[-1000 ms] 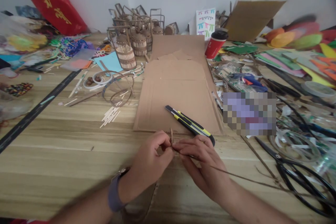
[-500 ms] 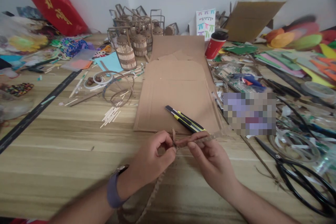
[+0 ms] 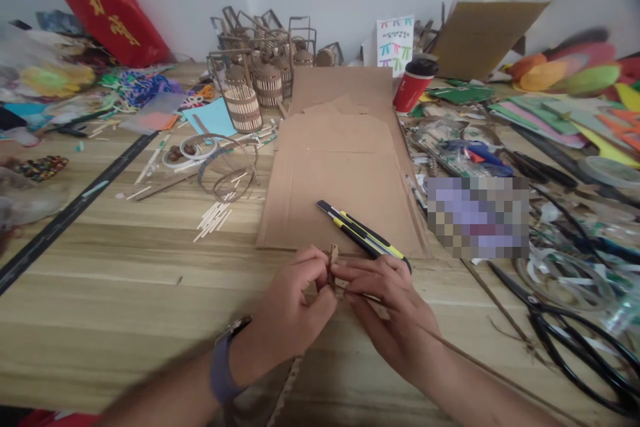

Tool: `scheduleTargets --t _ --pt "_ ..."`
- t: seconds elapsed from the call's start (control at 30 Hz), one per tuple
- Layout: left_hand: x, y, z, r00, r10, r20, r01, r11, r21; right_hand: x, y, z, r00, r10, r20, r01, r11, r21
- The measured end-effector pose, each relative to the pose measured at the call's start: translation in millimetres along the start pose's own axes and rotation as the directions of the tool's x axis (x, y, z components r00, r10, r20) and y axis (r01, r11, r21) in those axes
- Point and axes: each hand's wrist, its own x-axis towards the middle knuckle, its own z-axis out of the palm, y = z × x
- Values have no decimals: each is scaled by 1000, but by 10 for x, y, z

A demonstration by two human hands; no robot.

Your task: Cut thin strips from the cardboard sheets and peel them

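Between my hands, just in front of the cardboard sheet (image 3: 340, 193), is a thin brown strip (image 3: 334, 255) with a short end standing up. My left hand (image 3: 303, 297) pinches it between thumb and fingers, and a watch with a purple band circles that wrist. Another length of strip (image 3: 287, 387) hangs below the left hand. My right hand (image 3: 393, 310) has its fingertips closed on the strip close to the left fingertips; a thin length runs back over the right wrist. A yellow and black utility knife (image 3: 365, 233) lies on the cardboard just beyond the right hand.
Several small lantern-like baskets (image 3: 245, 103) stand at the back. Pale sticks (image 3: 214, 219) and a coiled strip (image 3: 227, 170) lie left. Black scissors (image 3: 565, 333), clutter and a red cup (image 3: 414, 87) are on the right. A black strip (image 3: 70, 210) crosses the table's left side.
My right hand has turned over and come closer to the left fingertips. The strip at the right now trails back over the wrist instead of pointing forward right.
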Motion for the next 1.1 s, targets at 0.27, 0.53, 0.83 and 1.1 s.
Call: scheduleTargets --t 0.27,0.53,0.83,1.1 --pt "-8 -23 -3 999 31 39 -32 999 10 1 -3 -32 992 113 -55 -112 994 13" --pt "-2 -41 -16 998 -54 28 54 998 22 -5 -7 -19 995 66 -80 -64 998 20" --pt "-33 -56 44 992 -126 -26 129 961 243 -37 4 44 1000 12 -24 -12 1000 0" --pt "-32 -46 23 985 -169 27 153 944 293 -27 20 19 993 112 -38 -112 994 1"
